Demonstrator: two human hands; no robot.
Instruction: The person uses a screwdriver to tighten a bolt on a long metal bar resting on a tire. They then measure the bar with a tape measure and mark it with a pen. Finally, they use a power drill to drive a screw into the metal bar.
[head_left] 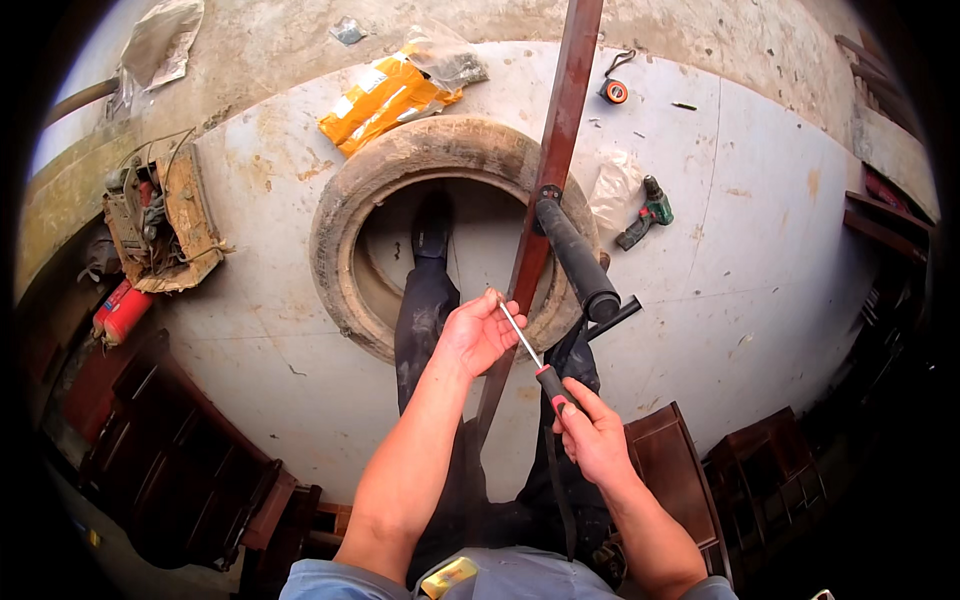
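My right hand (593, 437) is wrapped round the dark handle of a screwdriver (524, 340), whose shaft slants up and left. At the tip of that shaft, my left hand (480, 333) has its thumb and fingers pinched together; whatever is between them is too small to make out. Just beyond runs a long dark red bar (570, 90), which slopes from the top edge down between my legs. A black padded roller (580, 262) juts toward me from a bracket on the bar. Below the roller's end is a black rod (614, 320).
A worn tyre (340, 225) lies under the bar, one of my feet inside its ring. Beyond it are a yellow package (375, 100), a tape measure (614, 92) and a cordless drill (648, 212). Dark wooden furniture (165, 460) and red cylinders (124, 312) stand at left.
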